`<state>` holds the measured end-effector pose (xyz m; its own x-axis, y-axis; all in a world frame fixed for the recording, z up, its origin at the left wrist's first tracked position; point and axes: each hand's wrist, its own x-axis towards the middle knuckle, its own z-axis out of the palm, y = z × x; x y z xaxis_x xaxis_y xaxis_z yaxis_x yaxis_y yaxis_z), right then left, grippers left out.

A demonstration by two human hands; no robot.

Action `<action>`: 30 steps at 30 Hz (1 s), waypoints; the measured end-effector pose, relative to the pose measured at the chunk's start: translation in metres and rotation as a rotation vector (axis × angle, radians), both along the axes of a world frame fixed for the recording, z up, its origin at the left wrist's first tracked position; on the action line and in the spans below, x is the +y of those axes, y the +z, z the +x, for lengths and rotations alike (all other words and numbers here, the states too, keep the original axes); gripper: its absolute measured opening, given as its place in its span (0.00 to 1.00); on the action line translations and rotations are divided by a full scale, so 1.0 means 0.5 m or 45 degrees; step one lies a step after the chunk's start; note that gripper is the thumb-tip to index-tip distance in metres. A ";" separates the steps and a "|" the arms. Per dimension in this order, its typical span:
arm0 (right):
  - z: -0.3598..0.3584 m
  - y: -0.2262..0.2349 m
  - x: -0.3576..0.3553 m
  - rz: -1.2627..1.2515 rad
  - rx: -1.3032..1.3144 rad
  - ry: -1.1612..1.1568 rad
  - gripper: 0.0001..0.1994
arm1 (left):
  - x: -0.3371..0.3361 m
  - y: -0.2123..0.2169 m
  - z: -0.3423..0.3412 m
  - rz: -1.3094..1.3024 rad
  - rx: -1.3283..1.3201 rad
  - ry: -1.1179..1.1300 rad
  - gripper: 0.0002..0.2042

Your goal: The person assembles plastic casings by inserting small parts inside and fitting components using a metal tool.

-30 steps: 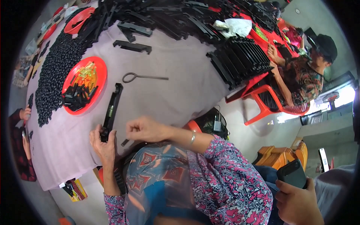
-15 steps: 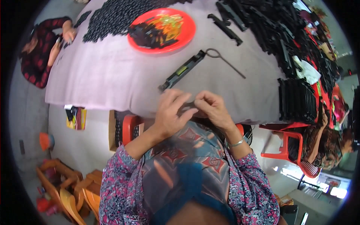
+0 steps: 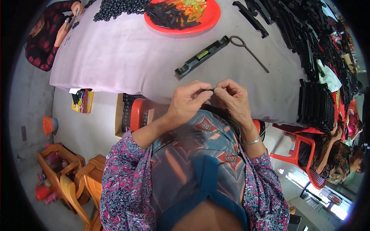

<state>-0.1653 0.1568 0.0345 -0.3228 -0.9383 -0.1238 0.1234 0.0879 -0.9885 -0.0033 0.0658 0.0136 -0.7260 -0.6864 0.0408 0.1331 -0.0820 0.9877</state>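
My left hand (image 3: 188, 101) and my right hand (image 3: 234, 101) meet fingertip to fingertip at the table's near edge. Pinched between them is a small dark piece (image 3: 212, 90), mostly hidden by the fingers, its kind too small to make out. Just beyond lies a long black plastic part (image 3: 194, 62) with a yellow-green strip (image 3: 202, 54) set in its middle. A metal rod with a looped end (image 3: 252, 54) rests by that part's far end. Farther off, a red plate (image 3: 181, 30) holds black strips (image 3: 165, 17) and yellow-green strips (image 3: 191, 4).
Small black pieces (image 3: 117, 8) are heaped at the far left, near a co-worker's hands (image 3: 67, 25). Long black parts (image 3: 289, 27) pile up at the right, beside a stacked row of them (image 3: 316, 106). Another person sits there by a red chair (image 3: 295, 148). A white cloth (image 3: 328, 76) lies nearby.
My hands have drawn level, with both sets of fingertips now together on the small dark piece. The view has shifted, so the table's things appear higher and farther right.
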 end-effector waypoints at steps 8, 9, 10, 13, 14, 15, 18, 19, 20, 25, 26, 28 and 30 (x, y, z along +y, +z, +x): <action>0.003 0.002 -0.004 -0.028 0.069 -0.071 0.04 | -0.007 0.022 0.001 -0.147 -0.111 0.047 0.13; 0.001 0.006 -0.005 -0.027 0.067 -0.070 0.04 | -0.009 0.030 0.001 -0.145 -0.113 0.048 0.13; -0.002 0.013 -0.008 -0.028 0.008 -0.069 0.04 | -0.011 0.038 0.002 -0.223 -0.161 0.091 0.15; -0.011 0.028 -0.022 -0.058 -0.053 -0.121 0.04 | -0.039 0.065 0.006 -0.411 -0.297 0.240 0.22; -0.016 0.029 -0.028 -0.087 -0.054 -0.172 0.05 | -0.056 0.069 0.007 -0.522 -0.383 0.350 0.25; -0.021 0.029 -0.035 -0.087 -0.055 -0.170 0.05 | -0.076 0.069 0.006 -0.522 -0.385 0.352 0.25; -0.043 0.030 -0.050 -0.079 -0.044 -0.229 0.05 | -0.122 0.071 -0.008 -1.195 -0.466 0.445 0.30; -0.047 0.033 -0.053 -0.082 -0.042 -0.223 0.05 | -0.128 0.068 -0.019 -1.196 -0.466 0.452 0.30; -0.050 0.035 -0.056 -0.076 -0.017 -0.237 0.05 | -0.134 0.060 -0.031 -1.232 -0.496 0.458 0.29; -0.071 0.034 -0.070 -0.063 0.006 -0.257 0.06 | -0.151 0.034 -0.057 -1.231 -0.737 0.320 0.21; -0.074 0.036 -0.072 -0.066 0.015 -0.257 0.06 | -0.153 0.032 -0.059 -1.161 -0.715 0.289 0.19; -0.075 0.041 -0.074 -0.063 0.019 -0.263 0.06 | -0.151 0.033 -0.060 -1.089 -0.696 0.249 0.17; -0.070 0.050 -0.075 -0.005 0.076 -0.299 0.07 | -0.140 0.044 -0.056 -1.058 -0.519 0.303 0.15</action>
